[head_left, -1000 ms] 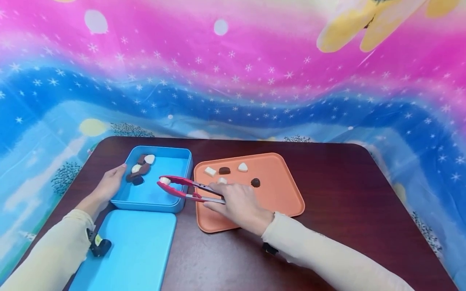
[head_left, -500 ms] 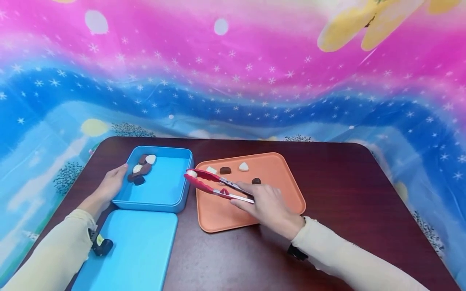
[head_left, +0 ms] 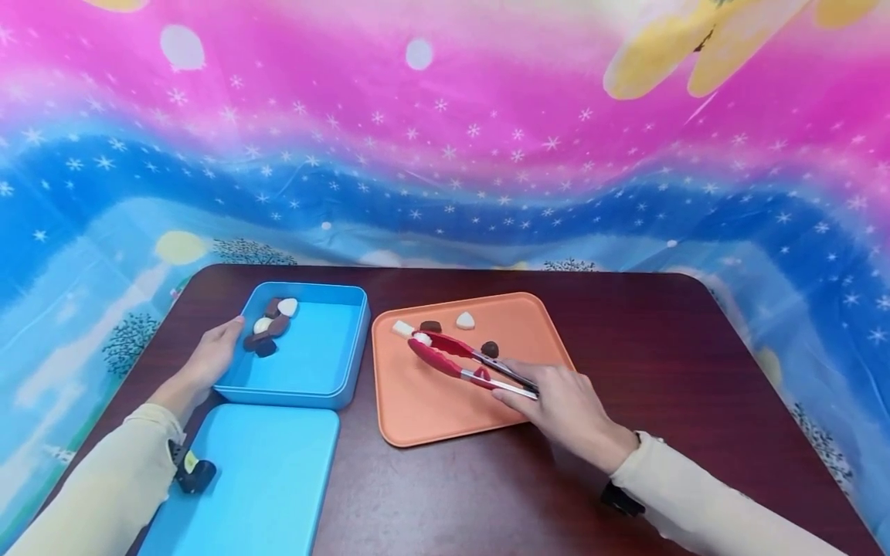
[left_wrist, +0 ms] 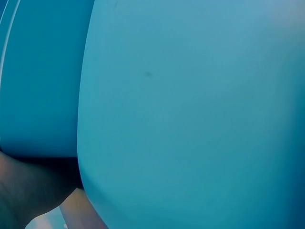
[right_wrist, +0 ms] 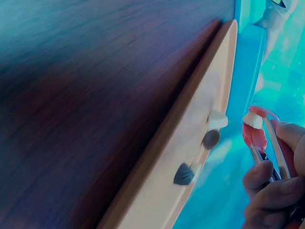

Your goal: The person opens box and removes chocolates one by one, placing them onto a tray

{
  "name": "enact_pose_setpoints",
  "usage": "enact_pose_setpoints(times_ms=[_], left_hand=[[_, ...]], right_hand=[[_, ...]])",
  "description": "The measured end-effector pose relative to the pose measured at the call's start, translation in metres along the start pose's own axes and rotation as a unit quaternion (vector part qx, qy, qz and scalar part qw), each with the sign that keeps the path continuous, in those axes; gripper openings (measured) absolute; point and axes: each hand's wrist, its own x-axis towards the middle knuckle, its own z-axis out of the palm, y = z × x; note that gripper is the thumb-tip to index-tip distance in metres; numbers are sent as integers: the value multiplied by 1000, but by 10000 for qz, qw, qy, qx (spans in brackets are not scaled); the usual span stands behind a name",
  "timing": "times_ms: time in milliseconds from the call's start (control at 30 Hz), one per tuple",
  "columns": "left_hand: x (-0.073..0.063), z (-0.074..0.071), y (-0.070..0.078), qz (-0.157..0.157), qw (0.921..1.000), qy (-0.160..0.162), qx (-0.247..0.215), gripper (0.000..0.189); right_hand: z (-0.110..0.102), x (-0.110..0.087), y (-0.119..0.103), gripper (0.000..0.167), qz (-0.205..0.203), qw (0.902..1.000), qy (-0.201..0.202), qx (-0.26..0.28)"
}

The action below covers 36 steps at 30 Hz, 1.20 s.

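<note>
My left hand [head_left: 217,354] holds the blue box [head_left: 309,355] at its left wall, fingertips up at the rim. Brown, dark and white chocolate-like pieces [head_left: 267,328] are grouped in the box's far left part. In my right hand [head_left: 563,398] I grip a pair of red-tipped metal tongs [head_left: 452,363]. Between the tong tips is a small white piece [right_wrist: 253,120], over the left part of the orange tray [head_left: 452,417]. Near the tips on the tray are a white block [head_left: 402,329] and a brown piece [head_left: 431,327]; a white triangular piece [head_left: 465,320] and a dark round piece [head_left: 490,350] are farther right.
A flat blue lid [head_left: 257,471] lies in front of the box, below the left forearm, and fills most of the left wrist view. Everything stands on a dark wooden table [head_left: 681,371]. A patterned cloth [head_left: 445,139] hangs behind the table.
My right hand has moved the tongs, with a white piece in their tips, rightward from above the blue box to above the orange tray. My left hand has stayed at the box.
</note>
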Motion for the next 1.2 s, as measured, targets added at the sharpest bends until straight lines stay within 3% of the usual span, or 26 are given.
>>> enact_pose_setpoints(times_ms=[500, 1000, 1200], left_hand=[[1, 2, -2, -84, 10000, 22, 42, 85], [-1, 0, 3, -22, 10000, 38, 18, 85], [-1, 1, 1, -39, 10000, 46, -5, 84]], right_hand=[[-13, -22, 30, 47, 389, 9988, -298, -18], [0, -16, 40, 38, 746, 9886, -1042, 795], [-4, -15, 41, 45, 893, 9854, -1186, 834]])
